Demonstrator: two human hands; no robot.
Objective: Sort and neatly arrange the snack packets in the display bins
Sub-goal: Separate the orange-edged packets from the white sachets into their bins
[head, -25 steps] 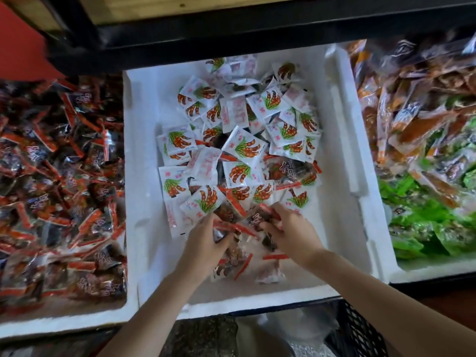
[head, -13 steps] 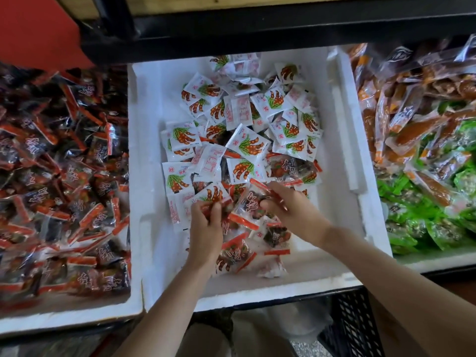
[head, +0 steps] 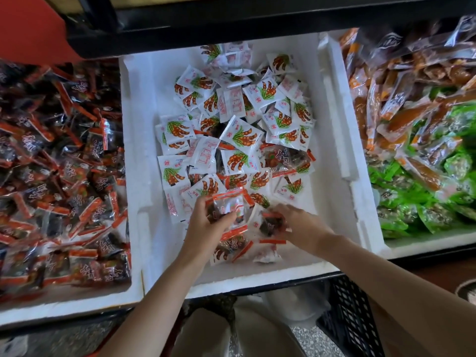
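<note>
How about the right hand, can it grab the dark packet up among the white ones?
Probably yes: the dark packet lies mostly uncovered, just beyond the right hand. But that hand grips a second packet, so spare fingers are few.

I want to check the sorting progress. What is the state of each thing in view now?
left hand, holds a clear packet
right hand, grips a dark packet
middle bin, unsorted: white packets mixed with some dark ones
left bin, full of red-edged packets
right bin, holds orange packets and green packets
</note>
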